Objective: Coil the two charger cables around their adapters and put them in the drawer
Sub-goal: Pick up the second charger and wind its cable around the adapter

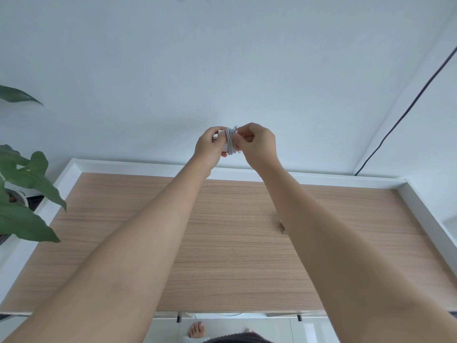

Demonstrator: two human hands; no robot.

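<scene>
A white charger adapter (225,142) with its white cable (231,141) wound around it in several turns is held up in front of the wall, above the far edge of the cabinet top. My left hand (210,144) grips the adapter from the left. My right hand (257,143) pinches the cable coil from the right. At the near edge a drawer (222,316) is slightly open, with a bit of white cable (231,314) showing inside. Most of the drawer's inside is hidden.
The wooden cabinet top (222,243) has a raised white rim (425,214). A small metallic piece (282,229) lies beside my right forearm. A leafy plant (22,194) stands at the left. A dark cable (408,107) runs down the right wall. A bare foot (196,329) shows below.
</scene>
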